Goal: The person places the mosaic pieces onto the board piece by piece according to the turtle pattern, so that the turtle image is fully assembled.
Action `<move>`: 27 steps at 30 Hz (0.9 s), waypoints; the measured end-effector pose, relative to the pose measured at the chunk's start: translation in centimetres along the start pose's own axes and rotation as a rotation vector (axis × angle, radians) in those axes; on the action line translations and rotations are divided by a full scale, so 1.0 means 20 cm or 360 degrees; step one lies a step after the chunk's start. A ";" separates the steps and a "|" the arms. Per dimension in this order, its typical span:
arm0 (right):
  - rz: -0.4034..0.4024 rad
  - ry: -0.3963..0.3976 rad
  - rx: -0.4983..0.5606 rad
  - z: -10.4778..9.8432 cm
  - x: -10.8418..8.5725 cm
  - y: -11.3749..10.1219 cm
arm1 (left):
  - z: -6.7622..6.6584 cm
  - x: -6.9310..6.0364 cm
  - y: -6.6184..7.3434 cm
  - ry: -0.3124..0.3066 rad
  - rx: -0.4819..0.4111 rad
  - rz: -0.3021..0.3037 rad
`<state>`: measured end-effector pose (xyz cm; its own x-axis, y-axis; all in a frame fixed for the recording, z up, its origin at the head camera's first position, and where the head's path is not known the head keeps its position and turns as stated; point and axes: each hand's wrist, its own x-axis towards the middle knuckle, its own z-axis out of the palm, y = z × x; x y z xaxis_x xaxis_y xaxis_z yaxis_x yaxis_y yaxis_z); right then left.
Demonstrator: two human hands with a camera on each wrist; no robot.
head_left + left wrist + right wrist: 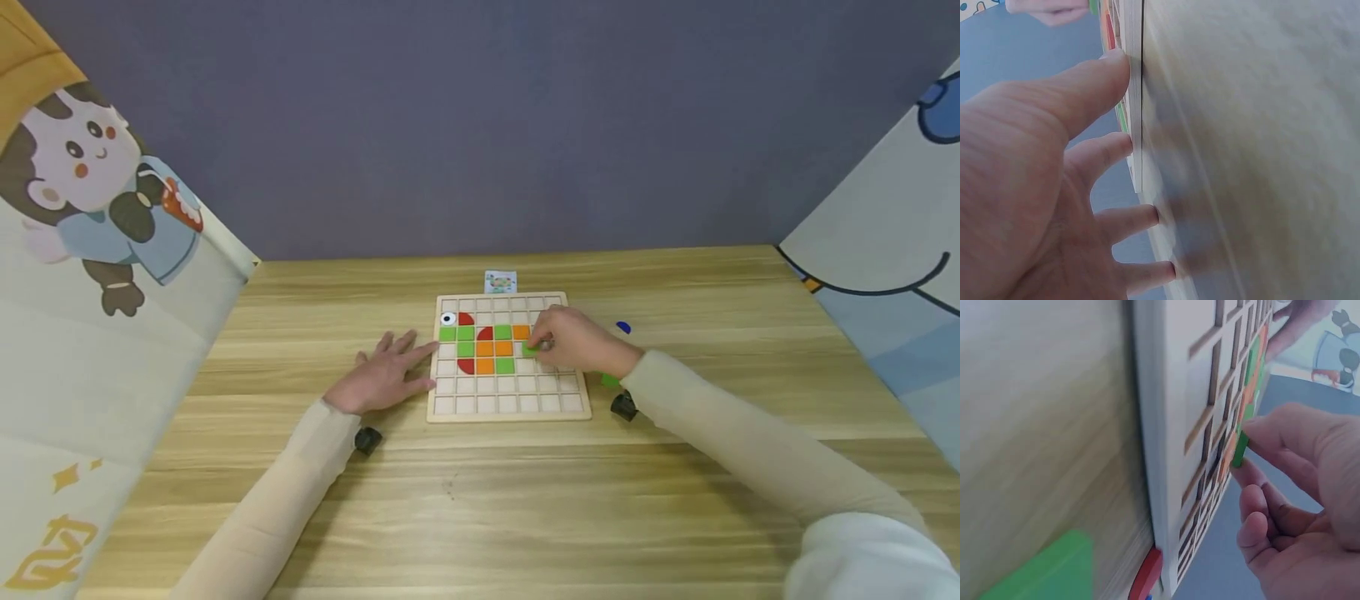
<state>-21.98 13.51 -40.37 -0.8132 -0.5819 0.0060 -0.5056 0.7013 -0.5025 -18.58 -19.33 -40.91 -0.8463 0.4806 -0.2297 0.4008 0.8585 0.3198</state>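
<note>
A wooden grid board (507, 406) lies flat on the table, several of its cells filled with green, orange and red tiles and a white eye tile (447, 318). Over the board's right part, my right hand (573, 340) pinches a green square tile (1241, 447) between thumb and finger, beside the orange tile (521, 332). With fingers spread, my left hand (384, 373) rests at the board's left edge; its thumb and index finger touch the rim in the left wrist view.
Behind the board lies a small picture card (500, 282). To its right are a blue piece (623, 327) and a green piece (611, 380), partly under the right arm. A red piece (1146, 575) shows beside the board. Walls stand behind and at both sides of the table.
</note>
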 end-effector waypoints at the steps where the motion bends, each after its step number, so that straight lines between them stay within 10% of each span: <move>1: -0.0001 -0.0006 -0.0006 0.00 0.01 -0.01 | 0.00 0.00 0.00 -0.0002 -0.0001 0.0001; 27: -0.0050 -0.0060 -0.0007 -0.04 -0.06 0.04 | 0.00 0.00 -0.01 0.0010 0.0005 0.0012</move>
<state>-21.58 15.03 -40.09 -0.7856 -0.6186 -0.0108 -0.5319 0.6843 -0.4988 -18.62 -19.43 -40.94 -0.8455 0.4858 -0.2216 0.4081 0.8556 0.3185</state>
